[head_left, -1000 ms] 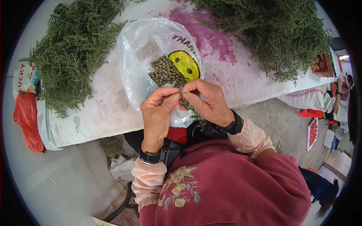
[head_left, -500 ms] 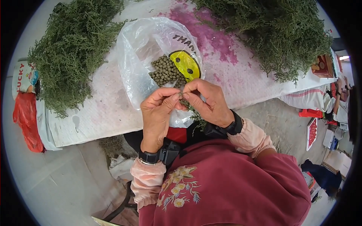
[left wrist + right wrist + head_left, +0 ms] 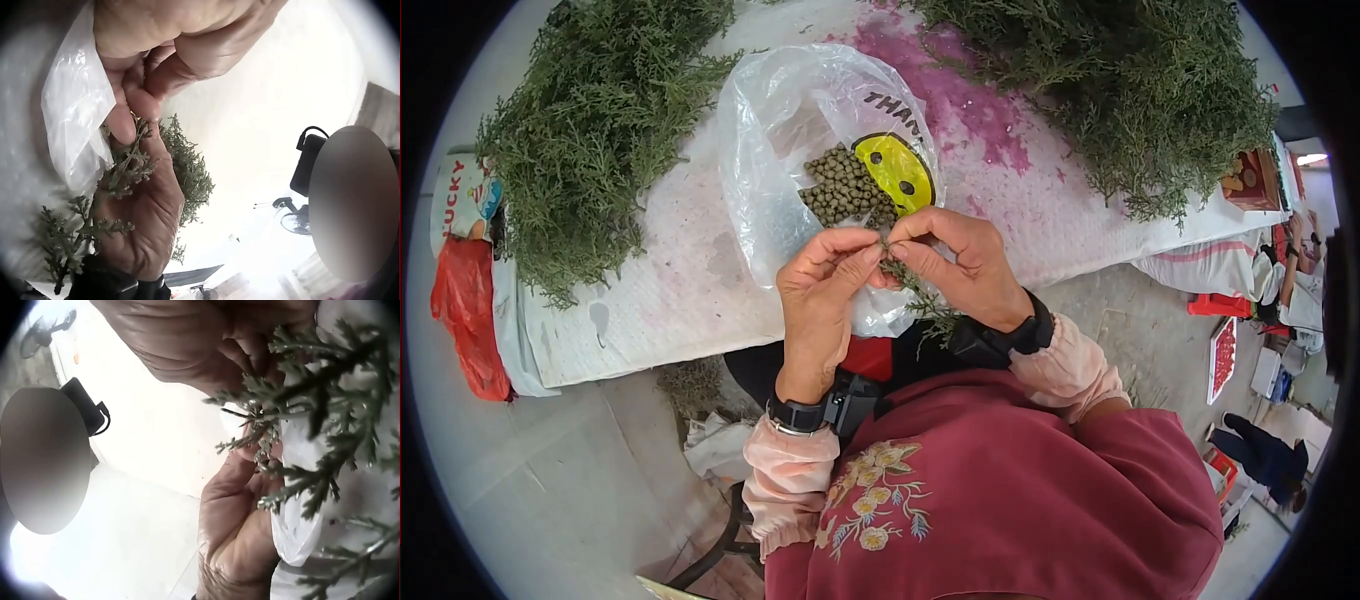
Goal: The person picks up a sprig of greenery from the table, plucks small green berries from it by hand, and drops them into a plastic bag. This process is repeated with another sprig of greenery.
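In the head view a green sprig (image 3: 915, 285) runs from the fingertips of both hands down under the right wrist. My left hand (image 3: 822, 300) pinches at its tip, thumb against forefinger. My right hand (image 3: 967, 268) pinches the sprig close beside it, the fingertips nearly touching. Just beyond the fingers lies a clear plastic bag (image 3: 755, 190) with a yellow smiley print, holding a heap of small round grey-green pieces (image 3: 845, 188). The right wrist view shows the sprig's scaly branches (image 3: 331, 450) up close; whatever sits between the fingertips is too small to tell.
Piles of green branches lie on the white-covered table (image 3: 670, 325) at the left (image 3: 590, 150) and right (image 3: 1140, 90). A red bag (image 3: 470, 315) hangs at the left edge. A red box (image 3: 1252, 180) stands at the right end. Another person (image 3: 1265, 455) is at the far right.
The hands keep their pinch with only slight finger movement. The view has shifted a little, and the person at the far right has moved.
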`<action>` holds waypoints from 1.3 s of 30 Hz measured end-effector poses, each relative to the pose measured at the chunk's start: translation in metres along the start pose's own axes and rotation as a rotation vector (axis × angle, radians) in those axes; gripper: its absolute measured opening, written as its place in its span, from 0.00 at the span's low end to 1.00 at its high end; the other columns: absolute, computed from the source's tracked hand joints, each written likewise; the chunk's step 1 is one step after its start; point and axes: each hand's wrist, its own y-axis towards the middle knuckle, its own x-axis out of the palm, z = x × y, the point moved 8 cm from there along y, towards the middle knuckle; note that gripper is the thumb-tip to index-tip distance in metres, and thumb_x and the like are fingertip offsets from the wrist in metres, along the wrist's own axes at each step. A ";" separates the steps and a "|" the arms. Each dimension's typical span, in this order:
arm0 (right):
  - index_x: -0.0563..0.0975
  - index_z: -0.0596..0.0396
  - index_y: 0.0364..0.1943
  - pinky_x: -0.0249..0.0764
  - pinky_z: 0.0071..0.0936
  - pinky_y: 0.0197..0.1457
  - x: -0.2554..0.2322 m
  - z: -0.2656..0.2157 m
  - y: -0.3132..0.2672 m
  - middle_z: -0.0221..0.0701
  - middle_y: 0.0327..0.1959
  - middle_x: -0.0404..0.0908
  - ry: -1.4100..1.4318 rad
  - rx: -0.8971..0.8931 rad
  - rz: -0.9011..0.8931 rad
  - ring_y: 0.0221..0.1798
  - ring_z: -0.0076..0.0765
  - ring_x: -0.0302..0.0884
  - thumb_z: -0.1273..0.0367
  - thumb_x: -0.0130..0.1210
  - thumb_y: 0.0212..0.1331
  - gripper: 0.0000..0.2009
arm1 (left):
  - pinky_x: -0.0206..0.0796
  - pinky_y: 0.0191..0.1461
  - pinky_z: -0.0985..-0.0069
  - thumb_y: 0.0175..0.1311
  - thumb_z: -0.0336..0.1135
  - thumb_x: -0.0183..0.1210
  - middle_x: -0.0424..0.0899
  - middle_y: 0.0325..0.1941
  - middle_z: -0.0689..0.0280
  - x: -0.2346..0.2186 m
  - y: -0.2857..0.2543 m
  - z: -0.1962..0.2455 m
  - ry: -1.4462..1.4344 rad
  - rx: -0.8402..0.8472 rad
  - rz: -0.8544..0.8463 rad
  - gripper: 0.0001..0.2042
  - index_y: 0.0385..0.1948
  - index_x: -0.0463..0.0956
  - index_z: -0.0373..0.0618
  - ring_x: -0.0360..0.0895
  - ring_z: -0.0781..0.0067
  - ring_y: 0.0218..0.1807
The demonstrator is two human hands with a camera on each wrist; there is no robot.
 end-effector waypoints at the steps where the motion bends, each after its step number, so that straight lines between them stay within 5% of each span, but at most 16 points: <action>1: 0.75 0.62 0.36 0.69 0.18 0.39 0.000 -0.001 0.001 0.28 0.32 0.77 0.004 0.009 -0.011 0.35 0.20 0.73 0.74 0.53 0.59 0.05 | 0.74 0.35 0.77 0.58 0.21 0.55 0.79 0.31 0.62 0.000 0.000 0.001 -0.004 0.003 0.002 0.05 0.35 0.76 0.33 0.75 0.77 0.27; 16: 0.76 0.60 0.41 0.68 0.20 0.45 -0.007 0.000 0.002 0.30 0.39 0.76 0.088 0.077 -0.102 0.40 0.22 0.72 0.74 0.56 0.57 0.09 | 0.74 0.36 0.76 0.58 0.21 0.55 0.78 0.27 0.63 0.005 0.000 0.002 -0.012 -0.025 -0.042 0.05 0.35 0.76 0.33 0.75 0.77 0.27; 39: 0.72 0.59 0.32 0.66 0.20 0.38 -0.001 -0.002 0.003 0.30 0.33 0.74 -0.010 0.011 -0.070 0.34 0.22 0.69 0.74 0.51 0.58 0.03 | 0.75 0.35 0.75 0.57 0.20 0.56 0.78 0.26 0.63 0.004 0.000 0.001 0.046 -0.033 -0.064 0.04 0.33 0.76 0.33 0.75 0.77 0.26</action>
